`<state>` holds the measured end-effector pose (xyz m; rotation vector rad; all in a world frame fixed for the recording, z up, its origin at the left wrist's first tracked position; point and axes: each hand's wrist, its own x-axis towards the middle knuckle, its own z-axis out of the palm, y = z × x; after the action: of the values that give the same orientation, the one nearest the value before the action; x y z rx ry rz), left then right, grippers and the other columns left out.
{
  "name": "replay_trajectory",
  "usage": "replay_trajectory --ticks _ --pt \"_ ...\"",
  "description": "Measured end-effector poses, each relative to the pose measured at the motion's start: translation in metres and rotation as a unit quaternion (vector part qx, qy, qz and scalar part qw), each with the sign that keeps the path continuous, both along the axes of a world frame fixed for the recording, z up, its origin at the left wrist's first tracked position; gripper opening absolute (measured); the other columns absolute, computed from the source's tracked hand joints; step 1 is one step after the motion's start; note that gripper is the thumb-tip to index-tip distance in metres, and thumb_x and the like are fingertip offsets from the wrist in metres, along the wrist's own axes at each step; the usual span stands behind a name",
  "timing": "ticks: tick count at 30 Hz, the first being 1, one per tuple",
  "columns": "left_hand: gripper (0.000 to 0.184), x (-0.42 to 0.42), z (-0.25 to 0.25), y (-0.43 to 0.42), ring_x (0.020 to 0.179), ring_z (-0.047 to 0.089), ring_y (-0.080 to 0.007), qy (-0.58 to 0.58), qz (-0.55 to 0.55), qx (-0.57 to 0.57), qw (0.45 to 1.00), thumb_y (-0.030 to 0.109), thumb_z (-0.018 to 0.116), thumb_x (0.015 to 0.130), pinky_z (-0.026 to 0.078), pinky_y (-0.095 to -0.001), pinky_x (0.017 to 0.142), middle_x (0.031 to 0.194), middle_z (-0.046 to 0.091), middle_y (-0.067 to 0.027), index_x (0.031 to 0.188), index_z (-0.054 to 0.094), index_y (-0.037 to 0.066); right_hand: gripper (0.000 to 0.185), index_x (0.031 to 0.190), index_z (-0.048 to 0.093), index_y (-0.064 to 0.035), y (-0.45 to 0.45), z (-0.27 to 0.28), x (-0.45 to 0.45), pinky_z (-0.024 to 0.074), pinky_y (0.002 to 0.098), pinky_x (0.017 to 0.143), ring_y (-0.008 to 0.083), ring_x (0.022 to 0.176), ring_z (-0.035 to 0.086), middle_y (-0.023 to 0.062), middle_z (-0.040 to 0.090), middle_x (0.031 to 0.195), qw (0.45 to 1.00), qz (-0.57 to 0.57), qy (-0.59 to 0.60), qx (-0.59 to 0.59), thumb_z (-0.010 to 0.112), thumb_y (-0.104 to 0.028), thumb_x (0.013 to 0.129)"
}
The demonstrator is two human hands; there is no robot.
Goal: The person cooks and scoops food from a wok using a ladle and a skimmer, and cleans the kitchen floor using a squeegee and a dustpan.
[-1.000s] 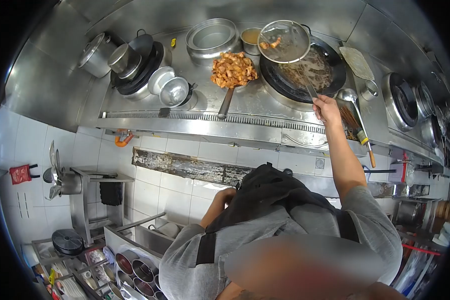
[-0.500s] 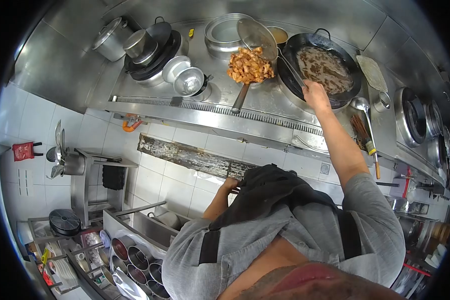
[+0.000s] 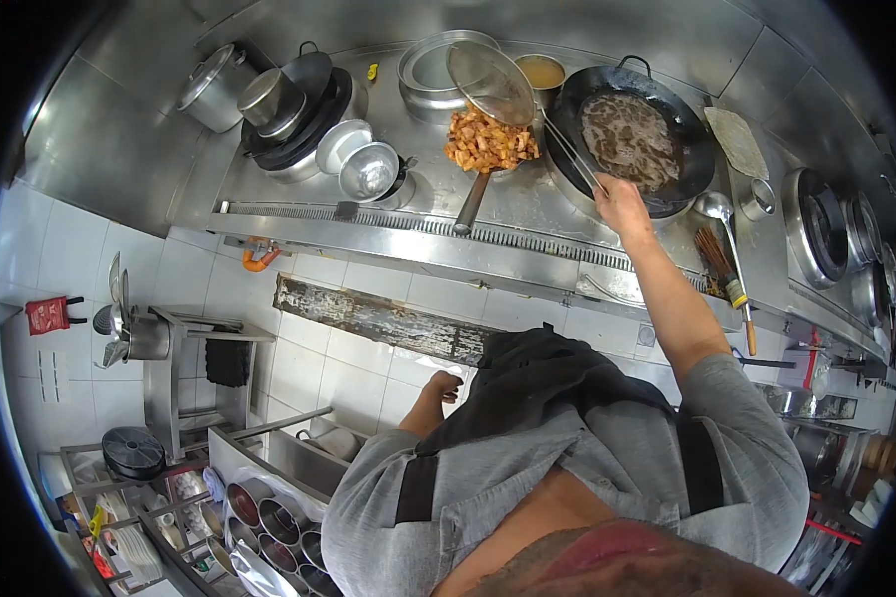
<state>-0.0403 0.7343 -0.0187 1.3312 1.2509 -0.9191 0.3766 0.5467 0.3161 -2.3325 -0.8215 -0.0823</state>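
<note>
My right hand [image 3: 622,204] is closed round the long handle of a wire mesh skimmer [image 3: 490,84]. The skimmer's round basket is held tilted over a heap of browned fried pieces [image 3: 490,139], partly covering them at the top. The heap lies in a vessel, mostly hidden, with a thick handle [image 3: 473,204] pointing toward me. Right of the skimmer, a black wok [image 3: 702,129] contains bubbling dark oil [image 3: 632,139]. Low beside my apron [image 3: 538,383], my left hand [image 3: 444,387] hangs with loosely curled fingers and nothing visible in it.
A wide metal pot [image 3: 418,99] and a bowl of yellowish liquid [image 3: 542,72] stand behind the heap. Metal bowls [image 3: 370,171] and stacked pans sit to the left. A ladle [image 3: 719,207] and a bamboo brush [image 3: 715,254] lie right of the wok.
The skimmer has shifted left and lies more over the fried pieces, with my right hand following slightly left. My left hand has moved a little away from the apron.
</note>
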Motion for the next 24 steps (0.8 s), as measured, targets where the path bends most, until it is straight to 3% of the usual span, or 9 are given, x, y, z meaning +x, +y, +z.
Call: replay_trajectory --ticks 4,8,13,15,17,18,21,22,24 --pt "0.027 0.040 0.009 0.001 0.074 0.062 -0.0247 -0.025 -0.077 -0.007 0.997 0.022 0.059 0.079 0.055 -0.0374 0.055 0.092 0.061 -0.0120 0.097 0.057 0.002 0.027 0.105 0.060 -0.0047 -0.002 -0.003 0.004 0.0441 0.0424 0.077 0.0392 0.087 0.056 0.0233 0.059 0.085 1.000 0.000 0.001 -0.003 0.053 -0.011 0.079" --pt "0.025 0.072 0.061 -0.013 0.075 0.062 -0.0236 -0.045 0.007 -0.003 0.999 0.022 0.057 0.079 0.054 -0.0368 0.053 0.093 0.061 -0.0103 0.096 0.058 0.005 0.026 0.104 0.060 -0.0047 -0.020 0.001 0.015 0.0452 0.0425 0.075 0.0386 0.085 0.057 0.0233 0.060 0.085 0.997 -0.045 0.039 0.057 0.054 -0.013 0.080" --pt "0.031 0.061 0.145 -0.035 0.084 0.060 -0.0227 -0.199 -0.073 -0.037 0.977 0.025 0.056 0.082 0.051 -0.0340 0.061 0.097 0.060 -0.0125 0.101 0.057 0.001 0.026 0.106 0.059 -0.0023 -0.105 0.007 0.053 0.0447 0.0284 0.059 0.0148 0.059 0.057 0.0108 0.059 0.063 0.973 -0.141 0.109 0.145 0.053 -0.014 0.083" --pt "0.034 0.045 0.216 -0.043 0.088 0.059 -0.0225 -0.328 -0.107 -0.040 0.938 0.026 0.055 0.083 0.050 -0.0326 0.066 0.100 0.058 -0.0139 0.104 0.056 -0.001 0.027 0.106 0.058 -0.0021 -0.141 0.028 0.056 0.0465 0.0387 0.067 0.0323 0.072 0.062 0.0189 0.063 0.075 0.975 -0.217 0.025 0.039 0.051 -0.013 0.083" --pt "0.038 0.041 0.265 -0.048 0.092 0.057 -0.0223 -0.421 -0.128 -0.043 0.897 0.027 0.055 0.084 0.049 -0.0311 0.071 0.102 0.057 -0.0153 0.107 0.056 -0.003 0.028 0.108 0.057 -0.0014 -0.179 0.016 0.069 0.0452 0.0418 0.069 0.0358 0.075 0.061 0.0188 0.062 0.075 0.956 -0.254 -0.142 -0.041 0.051 -0.012 0.083" --pt "0.039 0.039 0.275 -0.048 0.094 0.057 -0.0222 -0.429 -0.139 -0.045 0.891 0.028 0.055 0.085 0.048 -0.0304 0.073 0.103 0.057 -0.0160 0.108 0.055 -0.004 0.023 0.099 0.059 0.0019 -0.194 0.013 0.071 0.0423 0.0471 0.077 0.0417 0.089 0.054 0.0216 0.061 0.084 0.952 -0.278 -0.115 -0.053 0.050 -0.012 0.082" --pt "0.038 0.050 0.206 -0.039 0.093 0.057 -0.0221 -0.321 -0.201 -0.070 0.923 0.028 0.055 0.085 0.048 -0.0306 0.073 0.102 0.057 -0.0156 0.107 0.056 -0.003 0.018 0.084 0.058 0.0037 -0.233 -0.001 0.072 0.0467 0.0437 0.065 0.0374 0.070 0.061 0.0200 0.062 0.074 0.950 -0.268 -0.051 -0.152 0.051 -0.012 0.082" --pt "0.038 0.055 0.164 -0.035 0.093 0.057 -0.0221 -0.255 -0.233 -0.077 0.935 0.027 0.055 0.085 0.048 -0.0307 0.073 0.102 0.057 -0.0154 0.107 0.056 -0.003 0.020 0.068 0.053 0.0031 -0.237 0.004 0.068 0.0428 0.0372 0.044 0.0256 0.045 0.055 0.0142 0.059 0.063 0.941 -0.283 0.178 -0.052 0.052 -0.012 0.081" --pt "0.038 0.065 0.098 -0.033 0.092 0.057 -0.0221 -0.151 -0.257 -0.077 0.951 0.027 0.055 0.084 0.048 -0.0308 0.073 0.101 0.057 -0.0151 0.107 0.056 -0.003 0.019 0.067 0.053 0.0019 -0.246 -0.004 0.058 0.0364 0.0327 0.038 0.0192 0.039 0.048 0.0107 0.056 0.059 0.928 -0.254 0.271 0.009 0.053 -0.011 0.081"
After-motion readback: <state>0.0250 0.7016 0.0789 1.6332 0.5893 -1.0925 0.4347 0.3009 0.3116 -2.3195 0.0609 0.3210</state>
